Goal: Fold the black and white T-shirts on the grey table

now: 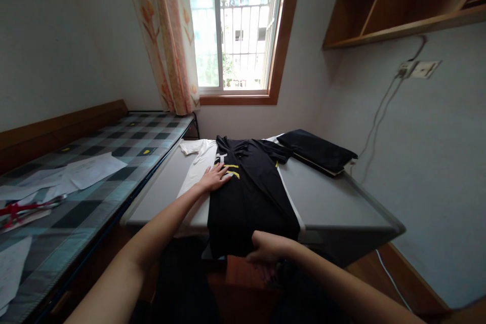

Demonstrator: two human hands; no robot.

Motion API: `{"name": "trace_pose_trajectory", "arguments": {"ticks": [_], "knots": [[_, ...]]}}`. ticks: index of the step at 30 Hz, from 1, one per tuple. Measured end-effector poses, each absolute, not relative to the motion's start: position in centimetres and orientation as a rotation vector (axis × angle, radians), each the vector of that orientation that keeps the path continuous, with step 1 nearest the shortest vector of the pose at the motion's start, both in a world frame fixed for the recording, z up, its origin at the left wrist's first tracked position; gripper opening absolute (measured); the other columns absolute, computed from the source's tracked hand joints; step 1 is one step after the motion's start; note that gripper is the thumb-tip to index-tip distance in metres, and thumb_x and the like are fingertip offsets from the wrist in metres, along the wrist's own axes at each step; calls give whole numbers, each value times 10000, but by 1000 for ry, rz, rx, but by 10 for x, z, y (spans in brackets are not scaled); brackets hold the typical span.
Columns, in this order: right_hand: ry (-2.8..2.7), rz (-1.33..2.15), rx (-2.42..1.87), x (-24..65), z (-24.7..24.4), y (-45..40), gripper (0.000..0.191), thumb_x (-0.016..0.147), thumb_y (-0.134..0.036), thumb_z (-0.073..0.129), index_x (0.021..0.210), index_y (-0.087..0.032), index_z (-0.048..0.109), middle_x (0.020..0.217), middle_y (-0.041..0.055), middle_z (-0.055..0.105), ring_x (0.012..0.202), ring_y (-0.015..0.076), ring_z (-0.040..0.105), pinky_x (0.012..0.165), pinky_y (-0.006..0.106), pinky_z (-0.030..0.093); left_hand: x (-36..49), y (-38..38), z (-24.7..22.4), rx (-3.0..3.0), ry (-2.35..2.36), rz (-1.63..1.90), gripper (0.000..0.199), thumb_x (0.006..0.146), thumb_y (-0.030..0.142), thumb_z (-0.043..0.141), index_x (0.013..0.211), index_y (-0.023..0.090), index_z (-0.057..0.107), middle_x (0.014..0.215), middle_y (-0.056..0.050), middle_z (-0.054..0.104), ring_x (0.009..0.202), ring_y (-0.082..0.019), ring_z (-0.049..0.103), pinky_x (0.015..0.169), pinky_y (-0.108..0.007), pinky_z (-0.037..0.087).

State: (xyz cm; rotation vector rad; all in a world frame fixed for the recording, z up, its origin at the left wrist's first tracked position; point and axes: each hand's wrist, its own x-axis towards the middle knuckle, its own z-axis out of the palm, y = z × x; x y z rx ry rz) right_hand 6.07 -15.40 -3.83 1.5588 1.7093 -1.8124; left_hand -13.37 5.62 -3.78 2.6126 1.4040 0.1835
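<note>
A black T-shirt (254, 192) with white and yellow print on its left half lies spread on the table, collar toward the window and hem hanging over the front edge. Beneath it and to its left shows a white T-shirt (195, 169), with one sleeve spread out. My left hand (215, 178) rests flat on the black T-shirt beside the yellow print, fingers spread. At the front hem is my right hand (271, 249), fingers pointing down and apart. Those fingertips are dark and blurred; no held thing shows in them.
The grey table (334, 205) carries a folded black item (317, 149) at its back right. On the left, a bed with a checked cover (152, 134) holds papers (94, 169) and a red object (17, 210). A wooden shelf (379, 28) hangs above right, with cables (377, 116) below.
</note>
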Motion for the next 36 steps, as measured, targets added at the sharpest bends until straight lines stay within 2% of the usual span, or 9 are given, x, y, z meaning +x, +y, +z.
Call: {"name": "trace_pose_trajectory", "arguments": {"ticks": [3,6,9,11,15,20,26,29,36], "knots": [[1652,-1791,1332,70,-24,-153,344,825,-344,667,575,-124,582,479,-14,599,389,89,565,428,170,461,-145,58,-37,2628,1442,232,580,960,558,330,1462,271,372,1574,-89,283,1449,-293,235,1137,-558,176],[1698,-2034,1188,79,5,-140,321,776,-443,699,743,-129,640,617,-1,668,490,111,632,479,186,493,-147,59,-35,2678,1483,349,517,945,529,400,1381,265,486,1492,-87,430,1365,-287,383,1115,-483,263],[1984,-2170,1284,83,29,-108,351,793,-471,668,860,-127,647,717,25,695,539,114,646,497,190,484,-138,63,-32,2678,1546,440,421,926,483,470,1233,231,609,1318,-108,578,1238,-281,506,1056,-424,347],[2233,-2099,1487,86,34,-76,291,835,-412,626,880,-125,644,735,31,695,544,109,639,488,183,464,-129,68,-29,2660,1571,488,397,921,452,491,1199,203,627,1289,-124,588,1210,-285,527,1043,-420,364],[2586,-1590,2079,95,20,-6,164,863,-245,567,872,-125,678,765,42,705,594,114,635,529,190,460,-110,83,-28,2703,1489,536,506,932,476,473,1339,183,536,1462,-136,454,1340,-286,420,1103,-428,315],[2676,-742,2502,112,-3,58,166,825,-142,592,927,-157,722,913,65,719,816,158,664,766,237,487,-99,92,-38,2794,1283,377,583,941,555,411,1435,247,441,1547,-94,342,1439,-291,268,1160,-506,197],[2658,-180,2463,115,-27,103,423,857,-295,635,1273,-224,609,1244,113,555,1043,206,577,900,297,447,-102,89,-47,2744,1280,375,579,949,556,378,1442,259,440,1550,-82,332,1441,-295,266,1165,-529,176],[2640,4,2362,112,-33,123,499,874,-299,612,1367,-286,539,1340,103,487,1123,240,510,939,339,411,-103,86,-45,2732,1273,379,581,947,556,382,1450,268,427,1554,-65,324,1445,-282,259,1173,-509,173],[2621,292,2189,113,-33,133,349,950,-221,424,1132,-279,716,1251,78,574,1061,242,497,899,364,356,-106,79,-46,2699,1299,383,582,947,553,386,1455,272,422,1556,-48,321,1451,-278,244,1181,-487,171]]}}
